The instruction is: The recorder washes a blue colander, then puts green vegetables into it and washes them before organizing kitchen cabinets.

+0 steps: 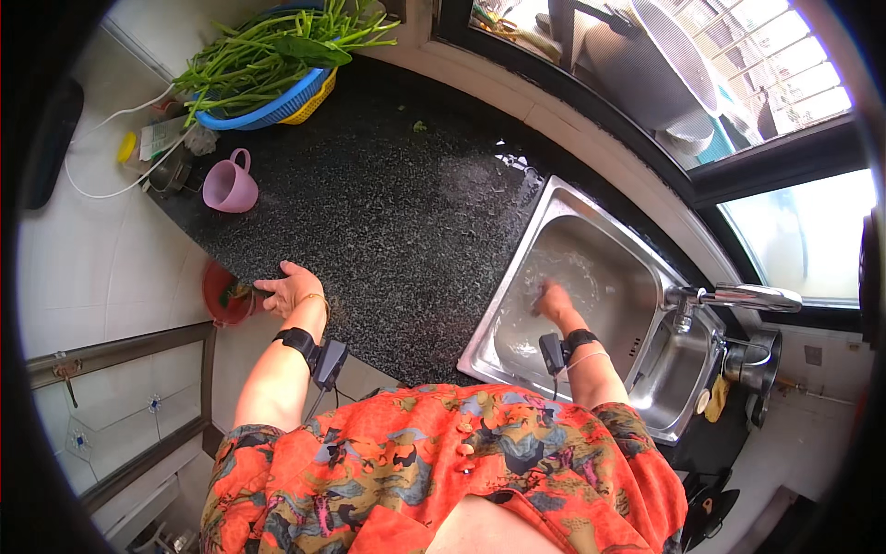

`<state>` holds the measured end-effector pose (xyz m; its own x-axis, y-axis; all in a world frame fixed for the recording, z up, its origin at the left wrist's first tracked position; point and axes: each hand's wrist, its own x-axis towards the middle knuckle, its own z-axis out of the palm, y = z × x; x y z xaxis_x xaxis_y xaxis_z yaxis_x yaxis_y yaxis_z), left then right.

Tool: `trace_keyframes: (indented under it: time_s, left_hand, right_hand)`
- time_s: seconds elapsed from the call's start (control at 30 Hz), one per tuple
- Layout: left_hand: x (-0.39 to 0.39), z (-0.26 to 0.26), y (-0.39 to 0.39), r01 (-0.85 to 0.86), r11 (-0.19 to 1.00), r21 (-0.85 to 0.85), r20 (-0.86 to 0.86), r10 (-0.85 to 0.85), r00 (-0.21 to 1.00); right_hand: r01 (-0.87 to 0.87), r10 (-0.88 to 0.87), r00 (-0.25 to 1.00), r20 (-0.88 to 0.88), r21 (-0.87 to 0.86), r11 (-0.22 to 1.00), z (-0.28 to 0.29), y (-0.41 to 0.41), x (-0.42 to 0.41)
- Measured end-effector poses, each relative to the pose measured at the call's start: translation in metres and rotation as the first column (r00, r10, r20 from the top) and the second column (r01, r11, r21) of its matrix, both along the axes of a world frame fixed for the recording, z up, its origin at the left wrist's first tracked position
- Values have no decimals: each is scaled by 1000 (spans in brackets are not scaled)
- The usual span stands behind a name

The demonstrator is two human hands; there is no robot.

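Note:
My left hand (294,289) is at the near left edge of the black speckled countertop (387,228), fingers spread and nothing in it, above and beside a red bucket (216,294) with some scraps inside. My right hand (554,302) reaches into the large basin of the stainless steel sink (509,291). Its fingers are in rippling water and blurred; whether they hold anything cannot be seen. A pink mug (230,185) lies tilted on the counter's left part, beyond my left hand.
Leafy green stems (277,62) fill a blue plastic basket (270,114) at the back left, with a yellow basket (311,100) under it. Jars stand near the left wall. The faucet (734,296) is right of the large basin, by a smaller basin (682,367). A window borders the back.

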<state>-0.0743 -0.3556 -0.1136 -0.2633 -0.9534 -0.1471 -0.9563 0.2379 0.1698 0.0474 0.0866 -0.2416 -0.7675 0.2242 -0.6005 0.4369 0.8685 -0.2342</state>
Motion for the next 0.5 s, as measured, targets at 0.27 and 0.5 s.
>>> trace_keyframes:
  time_s: [0.27, 0.5]
  left_hand:
    - [1, 8, 2, 24, 999, 46, -40, -23, 999]
    - [0, 2, -1, 30, 998, 50, -36, -28, 999]
  right_hand:
    - [468, -731, 682, -29, -750, 467, 67, -22, -20]
    - [389, -817, 567, 103, -908, 155, 95, -51, -39]
